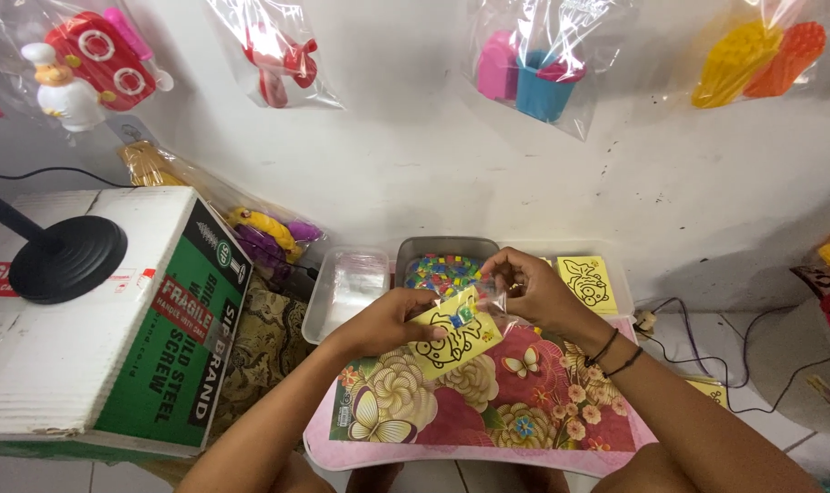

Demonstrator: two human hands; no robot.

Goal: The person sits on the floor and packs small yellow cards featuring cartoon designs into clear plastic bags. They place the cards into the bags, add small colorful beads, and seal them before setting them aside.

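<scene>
My left hand (389, 321) grips the lower left of a yellow card with a black line drawing, inside a clear plastic bag (458, 336). My right hand (527, 288) pinches the bag's upper right edge. Both hands hover above a small lap table with a floral and butterfly print (488, 411). Just behind my hands sits a grey tray of small coloured mosaic pieces (441, 270).
A clear tray with plastic bags (346, 290) lies left of the mosaic tray, a tray with more yellow cards (587, 279) to the right. A cardboard box (114, 319) with a black lamp base (66, 258) stands at left. Bagged toys (543, 73) hang on the wall. Cables (707, 356) trail at right.
</scene>
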